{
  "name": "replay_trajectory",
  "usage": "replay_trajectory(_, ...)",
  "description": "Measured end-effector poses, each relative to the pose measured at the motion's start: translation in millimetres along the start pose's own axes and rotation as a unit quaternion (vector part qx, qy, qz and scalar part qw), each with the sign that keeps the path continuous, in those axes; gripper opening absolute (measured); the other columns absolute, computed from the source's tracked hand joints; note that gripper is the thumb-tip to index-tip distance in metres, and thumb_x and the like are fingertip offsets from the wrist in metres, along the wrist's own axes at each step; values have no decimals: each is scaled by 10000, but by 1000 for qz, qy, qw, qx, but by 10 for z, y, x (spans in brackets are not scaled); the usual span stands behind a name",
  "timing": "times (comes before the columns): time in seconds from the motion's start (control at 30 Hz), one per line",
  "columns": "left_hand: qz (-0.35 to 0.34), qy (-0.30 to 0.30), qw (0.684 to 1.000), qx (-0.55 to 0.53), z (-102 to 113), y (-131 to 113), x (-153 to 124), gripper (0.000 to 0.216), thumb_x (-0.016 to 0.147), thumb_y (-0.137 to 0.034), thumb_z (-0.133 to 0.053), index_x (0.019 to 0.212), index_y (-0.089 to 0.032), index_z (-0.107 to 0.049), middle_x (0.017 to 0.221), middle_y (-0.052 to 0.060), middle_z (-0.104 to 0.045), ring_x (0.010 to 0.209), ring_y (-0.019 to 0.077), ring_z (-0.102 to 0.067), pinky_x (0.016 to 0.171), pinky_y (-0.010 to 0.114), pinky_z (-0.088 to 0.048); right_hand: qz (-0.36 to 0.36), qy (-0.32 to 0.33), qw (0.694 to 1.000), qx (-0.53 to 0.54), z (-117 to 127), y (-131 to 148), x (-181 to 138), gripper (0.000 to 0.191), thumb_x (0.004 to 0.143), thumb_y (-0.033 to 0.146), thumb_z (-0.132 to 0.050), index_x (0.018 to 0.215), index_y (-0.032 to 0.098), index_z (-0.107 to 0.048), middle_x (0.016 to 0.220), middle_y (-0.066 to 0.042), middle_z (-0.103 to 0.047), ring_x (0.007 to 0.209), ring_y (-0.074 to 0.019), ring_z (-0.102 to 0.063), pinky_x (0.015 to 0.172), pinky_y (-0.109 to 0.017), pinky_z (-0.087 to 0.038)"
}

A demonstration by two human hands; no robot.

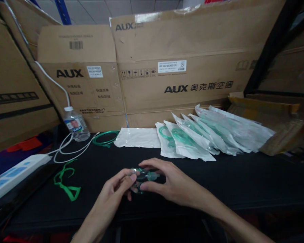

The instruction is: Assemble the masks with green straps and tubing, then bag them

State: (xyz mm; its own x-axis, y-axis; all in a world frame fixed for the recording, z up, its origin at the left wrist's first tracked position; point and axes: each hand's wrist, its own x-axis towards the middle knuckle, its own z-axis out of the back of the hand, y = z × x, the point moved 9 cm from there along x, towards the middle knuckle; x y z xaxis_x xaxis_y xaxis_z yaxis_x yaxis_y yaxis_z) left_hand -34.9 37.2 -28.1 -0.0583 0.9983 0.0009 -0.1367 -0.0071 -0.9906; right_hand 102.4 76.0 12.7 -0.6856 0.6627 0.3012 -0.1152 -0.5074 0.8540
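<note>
A small clear plastic mask (142, 176) with a green-tinted connector is held low over the black table. My left hand (118, 185) grips its left edge between thumb and fingers. From the other side, the thumb and fingers of my right hand (171, 180) curve around the mask's rim, with the connector between them. Parts of the mask are hidden by my fingers. Left of my hands lies a loose green elastic strap (69, 190). A coil of green tubing (105, 138) rests farther back, beside a flat white pouch (138, 137).
Several white pouches with green tubing inside (188, 136) lean in a row at the back right, by an open carton (281, 125). At left stand a plastic bottle (77, 125) and a white power strip (19, 175) with its cable. Large cardboard sheets (147, 87) wall the back.
</note>
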Motion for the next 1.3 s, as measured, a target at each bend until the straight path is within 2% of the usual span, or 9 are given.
replay_trajectory(0.2, -25, 8, 996, 89, -9, -6, -107, 375, 916, -526, -596, 939, -194, -770, 886, 62, -740, 811, 216, -685, 649, 264, -556, 20, -47, 998, -30, -94, -169, -120, 354, 848, 200, -766, 1190, 240, -685, 1167, -42, -736, 1084, -209, -690, 977, -323, -515)
replay_trajectory(0.3, -80, -121, 953, 264, 435, -87, -292, 334, 936, -510, -574, 972, -245, -774, 975, 53, -766, 907, 244, -708, 809, 321, -570, -31, -91, 995, -24, 11, -330, -150, 330, 878, 304, -732, 1195, 242, -669, 1143, -42, -741, 1056, -224, -698, 936, -339, -535)
replay_trajectory(0.43, -97, -297, 838, 448, 1169, -93, -643, 419, 879, -601, -582, 1055, -267, -764, 1165, 75, -743, 1126, 339, -667, 1008, 489, -520, -44, -99, 994, -24, 42, -372, -191, 308, 870, 365, -723, 1150, 239, -687, 1055, -40, -757, 944, -217, -716, 852, -328, -570)
replay_trajectory(0.53, -60, -312, 802, 506, 1449, 88, -722, 539, 872, -636, -531, 1098, -210, -771, 1228, 125, -733, 1172, 388, -661, 1003, 558, -536, -31, -102, 994, -28, 9, -333, -206, 317, 842, 359, -747, 1135, 244, -709, 1060, -46, -766, 921, -223, -722, 859, -344, -581)
replay_trajectory(0.63, -81, -259, 808, 523, 1263, 187, -658, 498, 938, -554, -478, 1063, -189, -792, 1220, 123, -744, 1138, 356, -698, 1014, 513, -555, -29, -110, 993, -31, 0, -324, -208, 327, 839, 367, -744, 1141, 247, -712, 1082, -52, -768, 943, -235, -725, 877, -365, -581)
replay_trajectory(0.83, -168, -162, 845, 482, 181, 10, -440, 403, 964, -437, -559, 1249, -206, -727, 1317, 87, -687, 1161, 296, -695, 1006, 388, -572, -7, -122, 992, -32, 38, -288, -215, 297, 859, 379, -734, 1125, 251, -708, 1065, -36, -777, 956, -221, -735, 855, -305, -584)
replay_trajectory(0.93, -191, -103, 877, 429, -132, -78, -375, 387, 991, -375, -522, 1302, -217, -690, 1372, 65, -653, 1171, 262, -692, 1022, 359, -559, 12, -141, 989, -38, 93, -233, -266, 283, 889, 377, -712, 1141, 249, -696, 1095, -36, -770, 981, -209, -734, 884, -284, -575)
replay_trajectory(1.17, -133, -179, 866, 448, 456, -295, -244, 321, 979, -430, -516, 997, -244, -777, 1027, 61, -783, 958, 281, -726, 908, 409, -567, 63, -104, 986, -111, 76, -21, -367, 260, 862, 351, -743, 1104, 259, -714, 979, -30, -776, 857, -205, -734, 758, -278, -583)
replay_trajectory(1.3, -122, -125, 859, 481, 439, -377, 148, 318, 968, -426, -535, 1041, -207, -754, 1052, 92, -747, 1015, 291, -671, 950, 423, -500, 51, -68, 992, -89, 20, -22, -353, 262, 845, 342, -760, 1089, 256, -718, 964, -18, -777, 835, -193, -736, 783, -281, -577)
